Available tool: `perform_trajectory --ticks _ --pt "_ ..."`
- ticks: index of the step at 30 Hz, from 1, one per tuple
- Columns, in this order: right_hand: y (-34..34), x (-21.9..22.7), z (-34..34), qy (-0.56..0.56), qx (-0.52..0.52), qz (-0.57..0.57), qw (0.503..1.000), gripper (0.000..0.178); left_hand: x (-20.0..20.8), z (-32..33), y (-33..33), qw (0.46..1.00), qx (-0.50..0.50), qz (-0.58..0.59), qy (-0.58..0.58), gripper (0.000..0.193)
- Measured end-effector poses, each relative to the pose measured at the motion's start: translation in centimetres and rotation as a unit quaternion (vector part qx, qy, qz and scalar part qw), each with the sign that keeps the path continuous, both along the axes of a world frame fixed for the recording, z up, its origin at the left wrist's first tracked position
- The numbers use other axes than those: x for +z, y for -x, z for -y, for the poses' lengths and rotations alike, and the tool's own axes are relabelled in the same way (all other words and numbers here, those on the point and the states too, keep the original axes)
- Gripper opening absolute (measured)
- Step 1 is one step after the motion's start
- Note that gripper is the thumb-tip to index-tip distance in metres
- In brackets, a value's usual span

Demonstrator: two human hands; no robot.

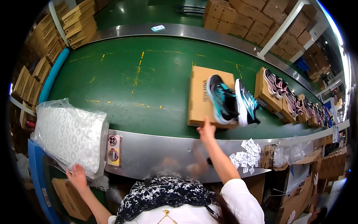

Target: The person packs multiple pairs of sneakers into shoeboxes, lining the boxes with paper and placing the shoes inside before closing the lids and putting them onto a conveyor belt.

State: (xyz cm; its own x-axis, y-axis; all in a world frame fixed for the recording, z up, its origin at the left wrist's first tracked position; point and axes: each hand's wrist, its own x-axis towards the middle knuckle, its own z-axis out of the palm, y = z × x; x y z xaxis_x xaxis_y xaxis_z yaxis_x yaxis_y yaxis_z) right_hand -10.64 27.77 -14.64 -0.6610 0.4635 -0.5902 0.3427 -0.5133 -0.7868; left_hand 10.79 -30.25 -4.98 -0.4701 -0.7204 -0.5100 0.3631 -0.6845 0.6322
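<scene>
A brown cardboard shoebox [198,87] lies on the green conveyor belt. On and beside its right part is a pair of black, white and teal sneakers; the left sneaker [222,99] rests on the lid and the right sneaker [244,104] leans past the box's edge. My right hand [207,131] is at the box's near edge, with a finger over the lid and the others partly hidden. My left hand [77,178] has its fingers spread at the near edge of a plastic-wrapped stack of white patterned paper [71,132], holding nothing.
A phone [114,150] and a pile of small white packets [247,155] lie on the metal ledge [160,153]. More boxes topped with shoes [274,84] line the belt [119,82] at right. A brown box [71,198] sits low at left. Stacked cartons [238,18] stand beyond the belt.
</scene>
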Motion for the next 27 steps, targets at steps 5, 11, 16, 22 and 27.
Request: perform_trajectory --ticks 5,11,16,22,27 --pt "-6.7 8.6 3.4 -0.159 0.317 -0.186 0.916 0.018 2.1 -13.8 10.3 0.926 -0.327 0.015 0.191 0.035" --pt "-4.3 3.5 -13.3 -0.751 -0.040 -0.057 0.657 0.044 3.4 -22.7 17.0 0.791 -0.490 0.057 0.363 0.034" --pt "-2.7 -2.3 -12.8 -0.426 0.232 0.054 0.873 0.054 4.5 -28.6 24.0 0.633 -0.547 -0.006 0.547 0.046" --pt "0.0 8.9 -6.7 -0.577 0.194 -0.062 0.791 0.042 4.6 -33.2 26.7 0.453 -0.457 -0.070 0.763 0.055" --pt "0.8 18.4 1.9 -0.740 0.320 -0.049 0.590 0.033 4.0 -33.6 26.4 0.469 -0.393 -0.062 0.789 0.054"
